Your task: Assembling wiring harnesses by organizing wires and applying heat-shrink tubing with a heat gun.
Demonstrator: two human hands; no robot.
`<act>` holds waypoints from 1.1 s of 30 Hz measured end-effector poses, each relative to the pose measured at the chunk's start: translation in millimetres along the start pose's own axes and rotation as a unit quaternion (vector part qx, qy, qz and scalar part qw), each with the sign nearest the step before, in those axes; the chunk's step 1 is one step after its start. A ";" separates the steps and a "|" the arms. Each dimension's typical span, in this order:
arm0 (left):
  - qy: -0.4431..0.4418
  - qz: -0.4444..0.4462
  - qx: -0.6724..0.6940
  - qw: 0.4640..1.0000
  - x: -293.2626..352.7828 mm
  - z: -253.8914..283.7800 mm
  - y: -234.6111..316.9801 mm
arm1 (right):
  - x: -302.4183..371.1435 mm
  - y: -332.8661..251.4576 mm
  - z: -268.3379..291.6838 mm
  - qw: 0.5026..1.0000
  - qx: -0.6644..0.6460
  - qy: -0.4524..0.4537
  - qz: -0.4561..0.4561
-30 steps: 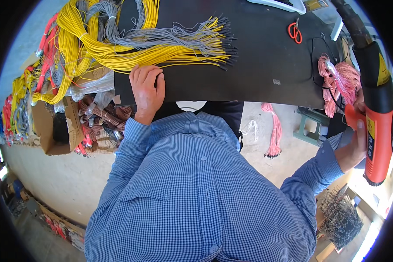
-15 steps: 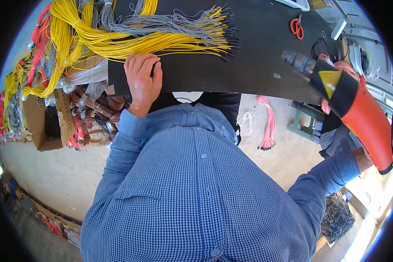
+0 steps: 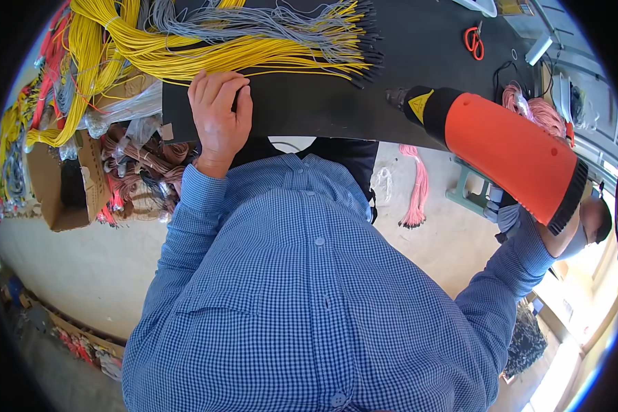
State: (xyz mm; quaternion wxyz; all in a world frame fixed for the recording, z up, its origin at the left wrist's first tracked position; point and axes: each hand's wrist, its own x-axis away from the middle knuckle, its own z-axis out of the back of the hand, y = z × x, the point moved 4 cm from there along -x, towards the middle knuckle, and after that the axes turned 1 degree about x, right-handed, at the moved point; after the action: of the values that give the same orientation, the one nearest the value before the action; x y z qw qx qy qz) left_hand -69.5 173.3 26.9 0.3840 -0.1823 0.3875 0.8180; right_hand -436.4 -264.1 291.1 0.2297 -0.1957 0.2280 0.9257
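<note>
"What is the left hand (image 3: 220, 120) doing?"

"It is resting loose and empty, with bent fingers, just beside the yellow wires (image 3: 199, 60). The wires are lying on the black worktop (image 3: 309, 117)."

"And the right hand?"

"It is hiding behind the big red heat gun (image 3: 508, 154), but it is holding it up. The gun is pointing its dark nose left, near the worktop's front edge."

"What are the boxes holding?"

"The brown box (image 3: 42, 189) at the left is showing something dark inside; I'm not managing to tell what. The white tray (image 3: 486, 8) is poking in at the top, mostly cut off."
</note>
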 end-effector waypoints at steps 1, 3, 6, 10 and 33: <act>-0.003 -0.002 0.001 1.000 -0.6 -1.0 1.1 | 2.6 1.2 -3.0 1.000 -0.002 -0.001 -0.001; -0.005 -0.001 0.003 1.000 -1.6 -1.3 1.1 | -0.3 -11.2 -4.3 0.999 0.047 -0.015 0.010; -0.006 -0.001 0.006 1.000 -2.7 -1.0 2.1 | -5.7 -26.8 -6.2 0.992 0.122 -0.036 0.027; -0.006 0.000 0.010 1.000 -2.6 -0.6 1.5 | -15.9 -24.2 -3.6 0.976 -0.153 0.062 0.143; 0.006 0.009 0.034 0.999 -1.4 1.8 -0.8 | 8.7 25.5 -13.2 0.997 0.021 -0.012 -0.079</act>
State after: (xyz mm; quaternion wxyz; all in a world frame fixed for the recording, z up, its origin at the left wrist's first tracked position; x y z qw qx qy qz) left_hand -68.0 174.3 28.4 0.3803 -0.1705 0.4193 0.8066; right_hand -453.2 -288.1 284.7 0.3094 -0.1967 0.2283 0.9019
